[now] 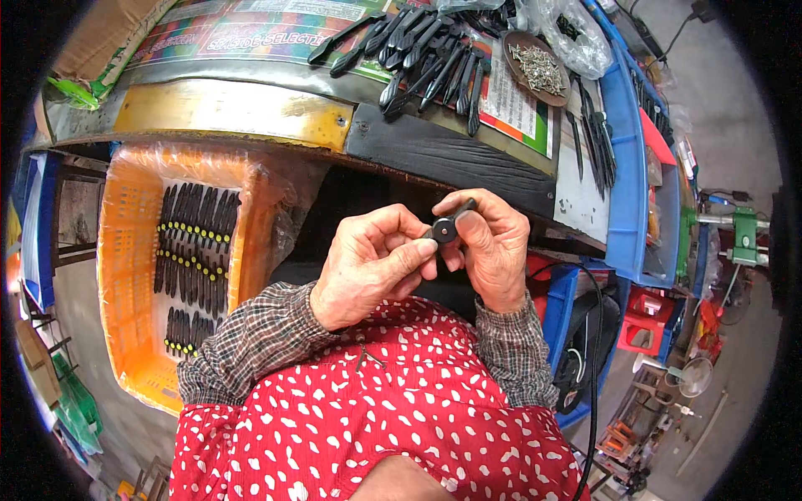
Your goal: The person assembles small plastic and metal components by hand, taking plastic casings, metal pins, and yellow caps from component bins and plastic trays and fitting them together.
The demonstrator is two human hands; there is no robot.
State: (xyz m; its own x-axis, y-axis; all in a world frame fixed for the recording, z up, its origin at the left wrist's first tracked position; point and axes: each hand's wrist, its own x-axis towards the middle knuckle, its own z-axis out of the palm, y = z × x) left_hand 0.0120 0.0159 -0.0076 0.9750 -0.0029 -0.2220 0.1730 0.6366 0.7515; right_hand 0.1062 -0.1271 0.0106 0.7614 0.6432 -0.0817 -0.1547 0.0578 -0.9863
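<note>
In front of my chest, both hands hold one small black part [445, 230] with a round end and a shiny metal dot at its centre. My left hand [372, 263] pinches its left side between thumb and fingers. On the other side, my right hand [489, 246] grips it with thumb and index finger, the black tip standing up between them. Fingers hide much of its shape. Beyond my hands, a heap of long black handle-like pieces [426, 54] lies on the bench. A brown dish [508, 42] next to it holds many small metal pins [539, 71].
At my left stands an orange crate [129, 275] lined with plastic, holding rows of black pieces with yellow dots [196, 225]. The bench edge [451, 154] runs just beyond my hands. On the right are a blue tray [626, 209], a clear plastic bag [585, 50] and a hanging black cable [597, 376].
</note>
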